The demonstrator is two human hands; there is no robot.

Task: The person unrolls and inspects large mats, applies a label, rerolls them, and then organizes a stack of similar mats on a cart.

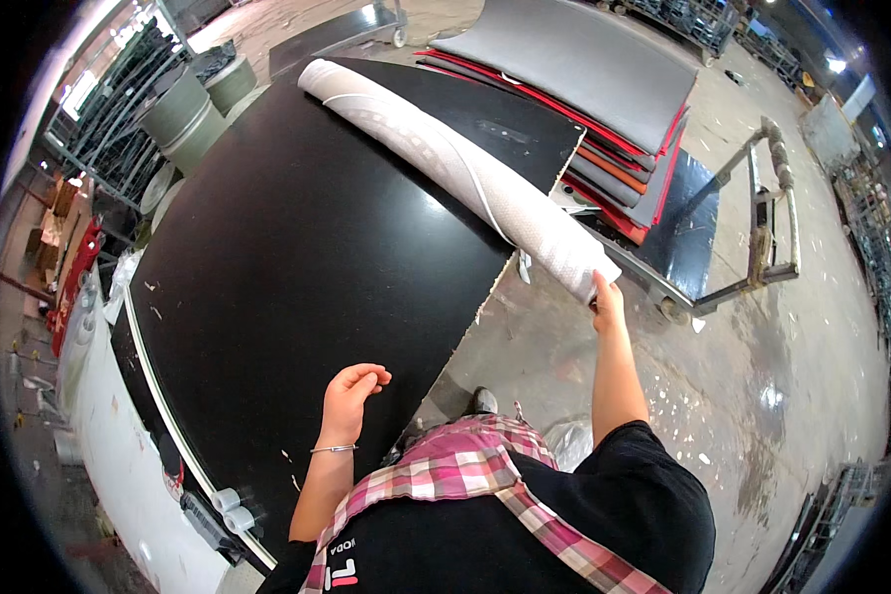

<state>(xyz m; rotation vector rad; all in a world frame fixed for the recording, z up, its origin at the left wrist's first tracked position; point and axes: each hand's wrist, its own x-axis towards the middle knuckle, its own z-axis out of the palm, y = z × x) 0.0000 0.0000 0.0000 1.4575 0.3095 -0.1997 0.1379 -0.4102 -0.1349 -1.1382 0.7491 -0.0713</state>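
One white roll (445, 163) lay across the black tabletop (287, 267); our right fingers (601, 287) gripped its end, left fingers (364, 374) half-curled, empty.

One fisheye view looks steeply down from the wearer's head, close above the near edge of the broad, flat, glossy black bench (287, 277), facing across it, with smooth grey floor (708, 396) to its right.
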